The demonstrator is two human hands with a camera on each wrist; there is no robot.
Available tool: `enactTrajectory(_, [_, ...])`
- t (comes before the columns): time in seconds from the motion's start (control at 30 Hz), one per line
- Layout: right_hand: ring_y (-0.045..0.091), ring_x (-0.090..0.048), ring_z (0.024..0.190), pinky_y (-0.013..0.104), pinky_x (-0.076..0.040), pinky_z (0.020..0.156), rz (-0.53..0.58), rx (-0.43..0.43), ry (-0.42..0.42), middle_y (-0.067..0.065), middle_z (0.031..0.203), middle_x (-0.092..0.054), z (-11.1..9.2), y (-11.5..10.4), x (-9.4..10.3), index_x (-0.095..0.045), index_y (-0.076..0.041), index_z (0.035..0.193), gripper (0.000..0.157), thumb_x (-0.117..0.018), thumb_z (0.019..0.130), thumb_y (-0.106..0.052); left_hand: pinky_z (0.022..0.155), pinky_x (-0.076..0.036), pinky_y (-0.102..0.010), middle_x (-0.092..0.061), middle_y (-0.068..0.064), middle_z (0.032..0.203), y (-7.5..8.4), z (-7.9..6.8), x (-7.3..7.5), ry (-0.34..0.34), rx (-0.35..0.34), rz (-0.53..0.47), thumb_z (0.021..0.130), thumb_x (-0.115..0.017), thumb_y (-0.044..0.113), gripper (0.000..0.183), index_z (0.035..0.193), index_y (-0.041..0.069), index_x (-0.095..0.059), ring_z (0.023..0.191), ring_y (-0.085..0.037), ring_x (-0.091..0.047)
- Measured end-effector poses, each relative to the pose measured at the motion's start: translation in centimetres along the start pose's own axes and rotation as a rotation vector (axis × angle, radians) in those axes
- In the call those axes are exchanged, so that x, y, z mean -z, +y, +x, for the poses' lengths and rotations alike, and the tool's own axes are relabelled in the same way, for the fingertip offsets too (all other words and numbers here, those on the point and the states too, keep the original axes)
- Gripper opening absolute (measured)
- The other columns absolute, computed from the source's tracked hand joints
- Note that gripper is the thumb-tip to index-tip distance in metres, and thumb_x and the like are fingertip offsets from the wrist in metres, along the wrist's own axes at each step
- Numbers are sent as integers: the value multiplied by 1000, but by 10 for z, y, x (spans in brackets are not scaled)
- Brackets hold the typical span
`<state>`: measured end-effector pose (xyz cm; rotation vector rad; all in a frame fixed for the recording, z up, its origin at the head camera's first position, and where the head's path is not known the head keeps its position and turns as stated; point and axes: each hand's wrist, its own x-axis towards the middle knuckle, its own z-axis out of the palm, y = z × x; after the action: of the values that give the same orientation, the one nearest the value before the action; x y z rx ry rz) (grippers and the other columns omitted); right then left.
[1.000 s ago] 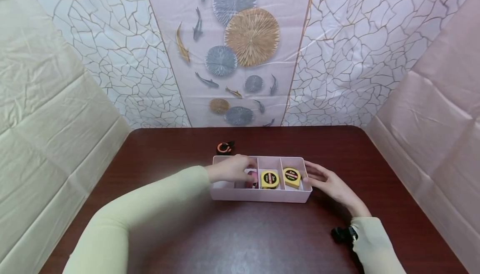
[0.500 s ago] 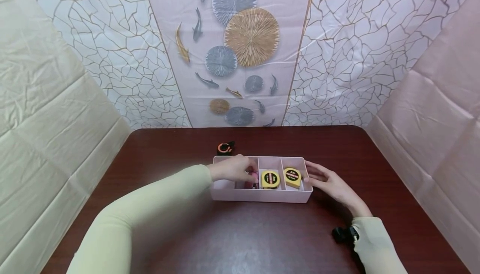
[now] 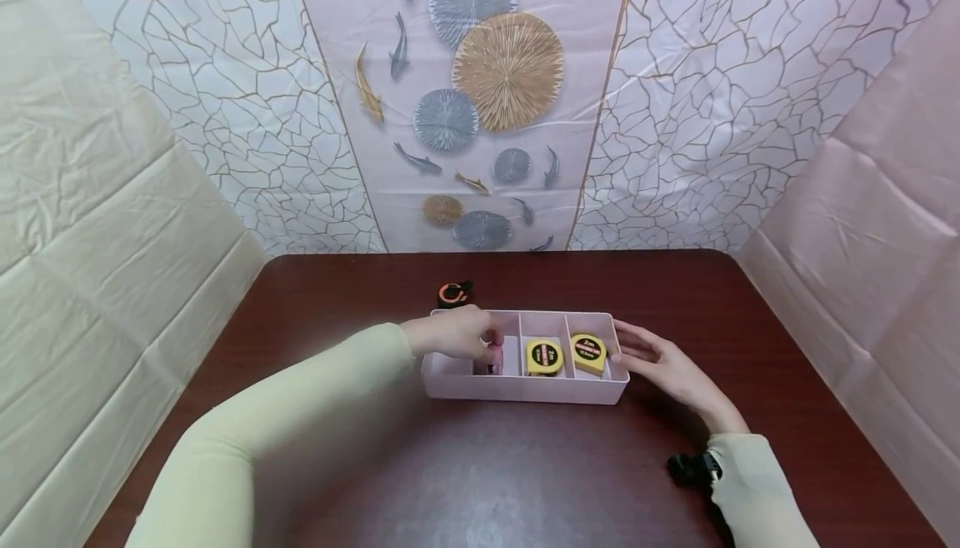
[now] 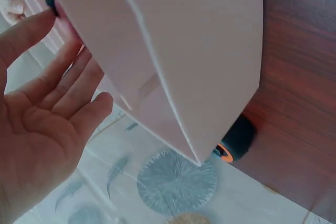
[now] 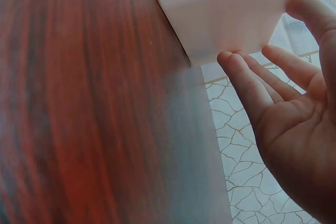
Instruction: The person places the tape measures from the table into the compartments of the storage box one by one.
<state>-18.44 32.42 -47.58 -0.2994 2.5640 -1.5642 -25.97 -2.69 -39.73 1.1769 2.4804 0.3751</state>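
My left hand (image 3: 456,333) reaches into a left-hand compartment of a pale pink divided box (image 3: 525,389). Thumb and fingertips pinch a small pink tape measure (image 3: 493,359), largely hidden by the hand; a sliver of it shows with a black part in the left wrist view. My right hand (image 3: 671,371) touches the box's right end from outside, its fingers extended and the thumb by the front corner. Two yellow tape measures lie inside: one (image 3: 544,358) in the compartment right of the pink one, the other (image 3: 588,353) in the rightmost compartment.
Just behind the box's left part, a black and orange tape measure (image 3: 453,294) lies on the dark red-brown table (image 3: 495,481). Patterned cloth (image 3: 480,98) hangs at the back, with pale cloth walls on both sides. A black wrist device (image 3: 693,469) sits at the right cuff.
My left hand has shifted slightly left with the pink tape measure, away from the divider, uncovering the compartment floor beside it. The right hand stays at the box's end.
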Motion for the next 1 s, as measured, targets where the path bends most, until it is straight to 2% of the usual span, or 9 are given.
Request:
enactTrajectory(0.37, [45,-49,132,23,-48,93,-5,8,-1,25,154,-40,0,0,0,-37,-4,155,69,-70,97,-22,90,-51,-27,-73,1,108,-4,-1,3,-65,5,-55,87,-72,-1,26,110,12,-73,104,-11,-64])
enactTrajectory(0.53, [45,-49,131,23,-48,92,0,9,2,24,153,-41,0,1,-1,-37,-5,155,69,-70,97,-21,97,-49,-28,-72,0,116,-6,4,-2,-65,-51,-35,88,-67,-7,36,118,12,-73,111,-11,-63])
enactTrajectory(0.7, [45,-49,132,22,-48,93,15,9,-6,24,153,-41,0,3,-2,-37,-5,155,68,-69,97,-21,98,-48,-27,-70,2,119,-6,8,-4,-70,-108,-14,86,-60,-14,45,120,13,-70,115,-11,-62])
enactTrajectory(0.8, [45,-49,132,23,-48,93,11,9,-8,24,153,-41,0,3,-2,-37,-6,155,69,-70,97,-22,99,-48,-28,-69,0,122,-4,9,-1,-57,-126,-7,88,-61,-11,43,123,12,-69,116,-13,-62])
enactTrajectory(1.0, [44,-51,131,24,-48,93,4,16,6,24,152,-43,0,4,0,-39,-7,155,68,-70,97,-23,100,-48,-33,-69,-6,124,-4,8,13,29,-156,-18,90,-67,-3,35,124,7,-67,117,-19,-62])
